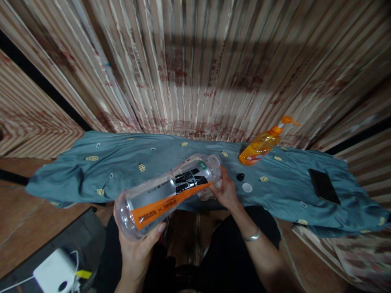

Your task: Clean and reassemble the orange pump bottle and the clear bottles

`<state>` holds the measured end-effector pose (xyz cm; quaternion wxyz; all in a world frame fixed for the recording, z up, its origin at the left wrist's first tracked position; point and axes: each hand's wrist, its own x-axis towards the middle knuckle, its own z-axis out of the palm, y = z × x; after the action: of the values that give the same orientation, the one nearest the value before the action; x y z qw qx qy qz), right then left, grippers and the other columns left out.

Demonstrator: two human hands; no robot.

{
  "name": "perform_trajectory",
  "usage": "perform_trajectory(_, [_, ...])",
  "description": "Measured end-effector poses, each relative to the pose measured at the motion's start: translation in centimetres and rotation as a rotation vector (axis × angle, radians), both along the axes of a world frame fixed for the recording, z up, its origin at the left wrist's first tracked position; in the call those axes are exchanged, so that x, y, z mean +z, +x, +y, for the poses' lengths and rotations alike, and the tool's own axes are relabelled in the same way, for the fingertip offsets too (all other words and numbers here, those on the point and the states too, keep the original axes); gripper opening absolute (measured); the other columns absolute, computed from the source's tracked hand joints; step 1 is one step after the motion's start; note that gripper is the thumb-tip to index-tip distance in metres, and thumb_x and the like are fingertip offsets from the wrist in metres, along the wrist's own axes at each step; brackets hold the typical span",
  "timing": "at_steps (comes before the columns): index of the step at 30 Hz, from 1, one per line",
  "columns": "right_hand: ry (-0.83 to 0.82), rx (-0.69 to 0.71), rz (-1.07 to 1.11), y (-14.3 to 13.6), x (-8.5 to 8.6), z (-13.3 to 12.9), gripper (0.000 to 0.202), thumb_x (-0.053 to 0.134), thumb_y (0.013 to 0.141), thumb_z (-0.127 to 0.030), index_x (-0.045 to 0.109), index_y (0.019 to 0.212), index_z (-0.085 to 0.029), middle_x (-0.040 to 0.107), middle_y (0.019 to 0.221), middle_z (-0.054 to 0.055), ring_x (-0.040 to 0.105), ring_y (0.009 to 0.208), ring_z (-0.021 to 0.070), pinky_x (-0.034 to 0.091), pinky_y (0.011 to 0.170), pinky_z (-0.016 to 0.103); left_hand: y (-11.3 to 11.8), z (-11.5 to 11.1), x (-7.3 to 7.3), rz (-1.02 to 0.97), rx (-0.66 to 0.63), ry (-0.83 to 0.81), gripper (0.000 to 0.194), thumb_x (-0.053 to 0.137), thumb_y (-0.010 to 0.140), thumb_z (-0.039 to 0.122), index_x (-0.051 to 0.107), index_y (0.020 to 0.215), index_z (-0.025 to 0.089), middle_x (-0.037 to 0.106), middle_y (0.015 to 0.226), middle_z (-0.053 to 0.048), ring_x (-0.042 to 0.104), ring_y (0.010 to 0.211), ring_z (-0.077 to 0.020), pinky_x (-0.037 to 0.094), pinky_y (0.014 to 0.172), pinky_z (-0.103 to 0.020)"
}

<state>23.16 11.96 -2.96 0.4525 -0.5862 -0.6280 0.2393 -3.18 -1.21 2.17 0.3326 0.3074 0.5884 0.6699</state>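
A large clear plastic bottle [161,195] with a silver, black and orange label is tilted above the cloth-covered table, its neck toward the upper right. My left hand [137,240] is wrapped round its base. At the neck end, my right hand [224,189] has its fingers closed on the bottle, partly hidden behind it. Below the neck, near my right hand, a pale translucent item [206,194] shows in part; what it is cannot be made out. A small black cap [240,176] and a white round disc [247,187] lie right of my right hand.
An orange pump bottle [259,148] stands at the back right of the blue-green cloth [165,152]. A dark flat phone-like object [324,186] lies farther right. Curtains [195,73] hang behind. At the lower left, a white device [55,270] with cables sits on a dark surface.
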Motion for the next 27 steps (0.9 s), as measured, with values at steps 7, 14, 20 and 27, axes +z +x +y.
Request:
perform_trajectory(7, [-0.018,0.008,0.027,0.2,0.0,0.0,0.074,0.084,0.085,-0.051,0.064,0.152,-0.025,0.090,0.125,0.012,0.090,0.109,0.0422,0.076,0.095,0.057,-0.1,-0.1,-0.2,-0.034,-0.015,-0.007,0.142,0.118,0.060,0.051,0.047,0.182,0.027,0.060,0.178,-0.022,0.063,0.162,-0.0473,0.048,0.139,-0.068])
perform_trajectory(14, [-0.012,0.017,0.021,0.2,-0.1,0.1,0.077,0.081,0.088,-0.056,0.062,0.154,-0.022,0.089,0.131,0.016,0.090,0.114,0.0432,0.076,0.096,0.059,-2.1,0.2,-1.8,-0.036,-0.051,-0.014,0.145,0.120,0.052,0.044,0.050,0.178,0.026,0.065,0.172,-0.022,0.070,0.154,-0.0478,0.061,0.128,-0.063])
perform_trajectory(20, [-0.004,0.023,0.007,0.5,-0.5,0.1,0.075,0.083,0.087,-0.052,0.063,0.154,-0.025,0.090,0.128,0.014,0.090,0.111,0.0425,0.076,0.094,0.058,-1.5,0.1,-1.5,-0.025,-0.037,-0.015,0.144,0.119,0.053,0.048,0.050,0.178,0.027,0.063,0.175,-0.021,0.065,0.160,-0.0502,0.055,0.133,-0.067])
perform_trajectory(27, [0.003,0.029,-0.005,0.3,-0.5,0.1,0.075,0.083,0.089,-0.051,0.062,0.156,-0.025,0.090,0.127,0.014,0.090,0.111,0.0426,0.076,0.094,0.057,-1.8,0.0,-1.8,-0.016,-0.044,-0.008,0.143,0.119,0.054,0.046,0.050,0.178,0.025,0.062,0.175,-0.023,0.063,0.162,-0.0511,0.055,0.133,-0.067])
